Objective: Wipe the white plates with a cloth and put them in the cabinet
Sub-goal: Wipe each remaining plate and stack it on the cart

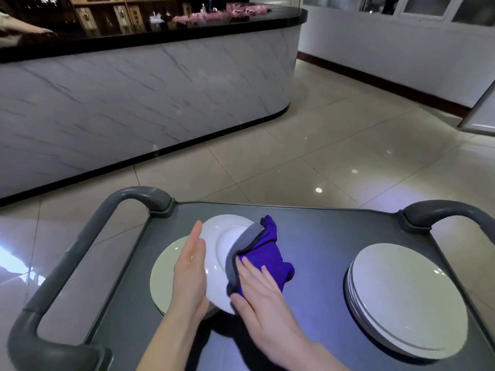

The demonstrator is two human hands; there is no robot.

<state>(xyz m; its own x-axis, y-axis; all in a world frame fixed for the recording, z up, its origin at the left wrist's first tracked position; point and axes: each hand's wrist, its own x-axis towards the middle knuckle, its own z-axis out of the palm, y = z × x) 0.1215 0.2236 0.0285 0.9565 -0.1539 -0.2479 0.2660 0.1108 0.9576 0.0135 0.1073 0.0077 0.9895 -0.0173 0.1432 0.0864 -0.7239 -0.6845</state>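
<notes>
A white plate (pixel 220 251) is held tilted on edge above the grey cart top (pixel 316 236). My left hand (pixel 190 271) lies flat against the plate's back with straight fingers. My right hand (pixel 257 293) presses a purple and grey cloth (pixel 263 254) against the plate's face, fingers straight. Under the tilted plate lies another white plate (pixel 163 274) on the cart's left side. A stack of white plates (pixel 404 298) stands on the cart's right side.
The cart has grey handles at the left (pixel 80 253) and right (pixel 452 212). A marble-fronted counter (pixel 139 97) with a black top stands ahead on the left. Tiled floor (pixel 321 145) stretches ahead and to the right.
</notes>
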